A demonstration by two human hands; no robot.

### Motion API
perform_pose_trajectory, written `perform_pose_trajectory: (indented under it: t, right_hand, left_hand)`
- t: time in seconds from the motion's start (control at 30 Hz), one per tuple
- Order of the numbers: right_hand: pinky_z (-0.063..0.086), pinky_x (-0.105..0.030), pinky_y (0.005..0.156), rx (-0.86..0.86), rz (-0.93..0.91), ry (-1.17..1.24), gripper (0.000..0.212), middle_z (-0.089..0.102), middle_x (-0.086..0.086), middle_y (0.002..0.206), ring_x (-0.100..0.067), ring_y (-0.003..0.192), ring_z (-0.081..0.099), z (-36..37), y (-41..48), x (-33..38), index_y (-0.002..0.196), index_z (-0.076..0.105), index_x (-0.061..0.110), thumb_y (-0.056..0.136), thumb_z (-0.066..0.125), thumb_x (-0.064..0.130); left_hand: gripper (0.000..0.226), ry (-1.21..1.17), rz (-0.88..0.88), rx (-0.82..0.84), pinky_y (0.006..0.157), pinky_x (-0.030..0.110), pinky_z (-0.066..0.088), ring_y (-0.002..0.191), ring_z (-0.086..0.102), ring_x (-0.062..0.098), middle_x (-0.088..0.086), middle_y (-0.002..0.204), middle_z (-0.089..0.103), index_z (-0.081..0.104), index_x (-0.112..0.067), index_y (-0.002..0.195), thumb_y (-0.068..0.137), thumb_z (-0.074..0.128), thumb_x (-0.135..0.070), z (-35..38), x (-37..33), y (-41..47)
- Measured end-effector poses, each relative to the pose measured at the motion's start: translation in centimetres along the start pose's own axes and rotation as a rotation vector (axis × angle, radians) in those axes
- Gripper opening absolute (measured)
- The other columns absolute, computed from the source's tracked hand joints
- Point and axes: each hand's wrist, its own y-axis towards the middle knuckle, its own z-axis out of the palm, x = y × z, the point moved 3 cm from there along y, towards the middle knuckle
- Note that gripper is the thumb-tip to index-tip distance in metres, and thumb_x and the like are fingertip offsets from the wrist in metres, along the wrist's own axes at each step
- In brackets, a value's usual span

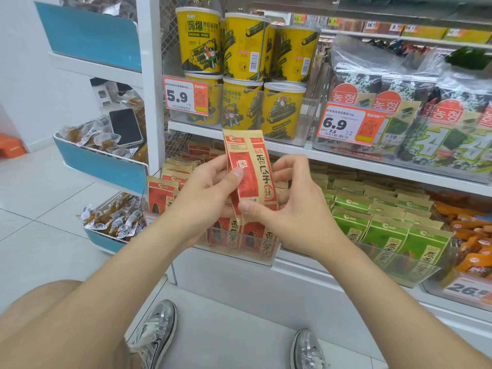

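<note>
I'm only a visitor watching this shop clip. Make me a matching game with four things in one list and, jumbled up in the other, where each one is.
Things:
1. red-and-tan packet
2. yellow tubs
3. phone
4. green packets

Places:
A. lying on wrapped snacks in the blue side bin
B. standing in the clear tray, right of the hands
C. pinched between the left hand and the right hand
D. stacked behind the 5.9 price tag

Pairs: 1-C, 2-D, 3-A, 4-B
</note>
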Motion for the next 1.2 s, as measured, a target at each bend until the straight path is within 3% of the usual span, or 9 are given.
perform_pose_trajectory:
  t: [0.1, 0.17, 0.33, 0.5, 0.67, 0.8, 0.97, 1.1, 1.2]
  right_hand:
    - [0.059, -0.033, 0.094, 0.074, 0.096, 0.075, 0.105, 0.061, 0.027, 0.113, -0.001, 0.104, 0.071, 0.0, 0.0, 0.0, 0.153, 0.023, 0.041, 0.076, 0.094, 0.049]
    - [0.057, -0.031, 0.101, 0.119, 0.086, 0.093, 0.106, 0.064, 0.032, 0.116, 0.005, 0.111, 0.068, 0.3, 0.1, 0.0, 0.158, 0.024, 0.039, 0.079, 0.094, 0.044]
    - [0.057, -0.014, 0.080, 0.065, 0.029, 0.074, 0.097, 0.072, 0.027, 0.109, 0.007, 0.098, 0.072, 0.7, -0.2, 0.3, 0.156, 0.030, 0.035, 0.080, 0.091, 0.038]
    - [0.063, -0.040, 0.083, 0.005, -0.026, -0.023, 0.109, 0.072, 0.013, 0.115, -0.011, 0.101, 0.073, 1.9, -0.6, 0.1, 0.155, 0.018, 0.035, 0.071, 0.087, 0.047]
    - [0.063, -0.036, 0.084, 0.029, -0.017, 0.073, 0.070, 0.075, 0.021, 0.109, -0.001, 0.096, 0.073, 2.0, -0.3, 0.2, 0.139, 0.039, 0.035, 0.086, 0.085, 0.044]
    - [0.063, -0.051, 0.085, -0.100, 0.041, 0.292, 0.022, 0.080, 0.011, 0.106, -0.014, 0.095, 0.077, 1.4, 0.7, 0.0, 0.118, 0.069, 0.028, 0.101, 0.064, 0.041]
    - [0.062, -0.034, 0.069, -0.106, 0.112, 0.442, 0.015, 0.082, -0.005, 0.093, -0.022, 0.088, 0.079, 1.0, 1.1, 0.2, 0.106, 0.076, 0.022, 0.104, 0.066, 0.012]
    - [0.063, -0.043, 0.073, -0.139, 0.130, 0.390, 0.018, 0.081, -0.005, 0.085, -0.027, 0.082, 0.079, 1.4, 1.3, -0.2, 0.088, 0.075, 0.020, 0.101, 0.069, 0.009]
    - [0.063, -0.055, 0.079, -0.165, 0.093, 0.347, 0.018, 0.080, -0.005, 0.084, -0.032, 0.084, 0.078, 1.7, 1.4, -0.3, 0.084, 0.074, 0.019, 0.101, 0.069, 0.022]
  left_hand:
    - [0.034, 0.037, -0.015, 0.063, 0.093, 0.057, 0.063, 0.115, 0.077, 0.026, 0.004, 0.124, 0.079, 0.062, -0.024, 0.142, 0.117, 0.041, -0.016, 0.4, 0.2, -0.1]
    - [0.035, 0.049, -0.024, 0.084, 0.095, 0.057, 0.063, 0.115, 0.077, 0.026, 0.004, 0.124, 0.079, 0.063, -0.025, 0.142, 0.118, 0.040, -0.015, 0.5, 0.3, -0.2]
    - [0.035, 0.072, 0.003, 0.085, 0.095, 0.052, 0.063, 0.113, 0.077, 0.023, 0.001, 0.123, 0.080, 0.062, -0.027, 0.144, 0.117, 0.043, -0.016, 0.8, 0.1, -0.4]
    - [0.029, 0.045, 0.057, 0.010, 0.085, 0.032, 0.065, 0.105, 0.080, 0.022, 0.003, 0.115, 0.082, 0.067, -0.019, 0.135, 0.114, 0.048, -0.024, 1.4, 0.3, -0.4]
    - [0.042, 0.008, 0.052, -0.209, 0.066, 0.018, 0.059, 0.089, 0.080, 0.009, -0.005, 0.099, 0.083, 0.074, -0.017, 0.121, 0.117, 0.037, -0.036, 1.4, 0.2, -0.5]
    - [0.047, 0.126, 0.072, -0.270, 0.071, 0.029, 0.064, 0.087, 0.079, 0.014, -0.003, 0.094, 0.082, 0.076, -0.022, 0.107, 0.117, 0.034, -0.042, 1.2, 0.2, -0.5]
    - [0.017, 0.245, 0.156, -0.323, 0.071, 0.034, 0.062, 0.085, 0.078, 0.011, -0.004, 0.097, 0.079, 0.058, -0.025, 0.127, 0.114, 0.048, -0.032, 0.7, 0.6, -0.3]
    - [0.020, 0.384, 0.236, -0.367, 0.081, 0.039, 0.064, 0.093, 0.072, 0.006, -0.010, 0.109, 0.071, 0.051, -0.031, 0.124, 0.109, 0.059, -0.019, 0.4, 0.5, -0.2]
    - [0.022, 0.383, 0.225, -0.346, 0.082, 0.040, 0.064, 0.093, 0.071, 0.005, -0.013, 0.112, 0.068, 0.054, -0.032, 0.120, 0.104, 0.068, -0.027, 0.3, 0.3, -0.2]
